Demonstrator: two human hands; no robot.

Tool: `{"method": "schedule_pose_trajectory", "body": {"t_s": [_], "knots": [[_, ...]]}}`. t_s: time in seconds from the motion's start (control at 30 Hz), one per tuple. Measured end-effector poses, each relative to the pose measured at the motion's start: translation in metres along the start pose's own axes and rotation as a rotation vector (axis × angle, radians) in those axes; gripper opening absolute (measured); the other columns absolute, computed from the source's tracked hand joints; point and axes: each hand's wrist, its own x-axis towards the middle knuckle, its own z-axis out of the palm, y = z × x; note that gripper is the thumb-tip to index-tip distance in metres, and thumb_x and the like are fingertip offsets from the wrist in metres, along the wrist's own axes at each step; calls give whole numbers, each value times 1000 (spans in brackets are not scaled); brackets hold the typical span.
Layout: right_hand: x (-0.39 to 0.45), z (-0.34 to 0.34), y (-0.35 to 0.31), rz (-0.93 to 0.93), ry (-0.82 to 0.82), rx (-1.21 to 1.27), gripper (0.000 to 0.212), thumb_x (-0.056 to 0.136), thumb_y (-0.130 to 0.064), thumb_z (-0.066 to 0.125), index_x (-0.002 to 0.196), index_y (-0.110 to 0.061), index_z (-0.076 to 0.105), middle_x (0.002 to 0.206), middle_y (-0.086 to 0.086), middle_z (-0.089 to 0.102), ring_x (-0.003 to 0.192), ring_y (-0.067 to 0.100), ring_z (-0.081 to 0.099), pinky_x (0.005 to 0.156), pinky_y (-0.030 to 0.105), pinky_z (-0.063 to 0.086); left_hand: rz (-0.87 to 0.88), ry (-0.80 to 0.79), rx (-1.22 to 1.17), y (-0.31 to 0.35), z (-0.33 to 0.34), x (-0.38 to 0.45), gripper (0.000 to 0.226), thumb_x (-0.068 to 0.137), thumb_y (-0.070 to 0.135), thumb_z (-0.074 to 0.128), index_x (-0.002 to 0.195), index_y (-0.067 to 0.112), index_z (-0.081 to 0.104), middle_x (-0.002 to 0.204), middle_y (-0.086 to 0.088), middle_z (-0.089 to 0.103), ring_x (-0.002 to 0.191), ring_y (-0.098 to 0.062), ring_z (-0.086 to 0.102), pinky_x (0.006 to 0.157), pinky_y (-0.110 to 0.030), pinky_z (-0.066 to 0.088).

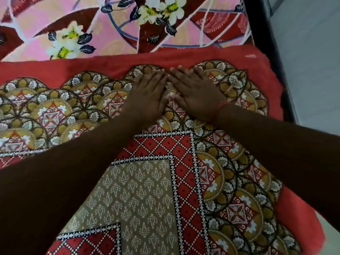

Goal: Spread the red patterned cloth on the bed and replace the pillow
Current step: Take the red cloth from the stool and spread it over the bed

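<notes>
Both hands lie palm-down on the red patterned cloth (184, 181), the left hand (147, 96) and the right hand (196, 94) side by side with their fingertips almost meeting near the cloth's far scalloped border. The fingers of each are stretched out flat and held close together, pressing on the fabric and gripping nothing; a thin red thread (219, 109) circles the right wrist. The cloth covers the near part of the bed, its plain red edge lying over a pink floral sheet (73, 30) beyond, while a dark bed frame (265, 34) runs along the right side.
</notes>
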Motion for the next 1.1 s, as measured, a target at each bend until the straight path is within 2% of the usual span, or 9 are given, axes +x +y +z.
{"method": "schedule_pose_trajectory", "body": {"t_s": [0.07, 0.17, 0.4, 0.5, 0.57, 0.67, 0.9, 1.0, 1.1], "knots": [[-2, 0, 11, 57, -20, -8, 62, 102, -53, 23, 156, -21, 27, 163, 5, 25, 150, 26, 22, 119, 52, 17, -32, -29, 33, -5, 1, 2, 67, 101, 51, 16, 156, 14, 23, 164, -8, 20, 152, -25, 14, 122, -50, 10], [-6, -5, 30, 158, -38, -6, 64, 101, -55, 19, 156, -23, 26, 163, 4, 24, 150, 26, 21, 120, 51, 13, -83, -43, 16, -12, -1, 10, 67, 100, 55, 14, 158, 21, 16, 166, -3, 12, 153, -21, 8, 123, -48, 3], [-25, -21, 93, 458, -83, 24, 64, 100, -56, 12, 158, -28, 15, 166, 3, 14, 153, 25, 10, 121, 54, 5, -159, -60, 32, -27, -4, 18, 72, 97, 63, 11, 158, 25, 11, 167, -4, 7, 153, -22, 5, 122, -49, 3], [-42, -21, 129, 667, -106, 194, 70, 97, -64, 13, 158, -30, 9, 166, 3, 8, 152, 27, 9, 121, 56, 8, -158, -61, 39, -25, -4, 18, 73, 97, 63, 10, 158, 24, 10, 167, -4, 6, 153, -22, 5, 122, -49, 4], [-52, -27, 141, 785, -54, 462, 80, 93, -72, 19, 158, -25, 10, 165, 8, 17, 150, 28, 20, 122, 50, 14, -165, -67, 42, -25, -3, 18, 73, 97, 63, 9, 158, 24, 9, 167, -4, 5, 153, -22, 4, 122, -49, 3], [-64, -34, 140, 892, -88, 708, 70, 103, -57, 25, 158, -14, 11, 159, 17, 28, 145, 33, 30, 116, 34, 22, -167, -73, 54, -24, -3, 19, 73, 97, 63, 8, 158, 23, 8, 167, -5, 4, 153, -23, 3, 122, -50, 3], [-90, -27, 137, 1055, 0, 839, 77, 99, -65, 24, 155, -12, 21, 153, 19, 39, 138, 34, 41, 111, 39, 30, -249, -24, -8, 12, -3, 15, 65, 102, 45, 18, 156, 9, 21, 164, -18, 14, 152, -34, 8, 121, -56, 7], [-117, -23, 131, 1094, -1, 847, 78, 97, -69, 26, 149, -11, 32, 145, 18, 48, 129, 33, 49, 100, 37, 36, -102, -43, 8, 55, -3, 4, 65, 102, 45, 15, 155, 8, 23, 163, -19, 18, 152, -33, 12, 121, -55, 11], [-143, -18, 127, 1133, -20, 818, 71, 98, -67, 26, 134, -8, 45, 132, 15, 55, 111, 26, 53, 87, 32, 34, 36, -98, -22, 107, 1, -1, 66, 102, 50, 12, 156, 12, 17, 165, -15, 10, 153, -29, 3, 121, -55, 7]]}}
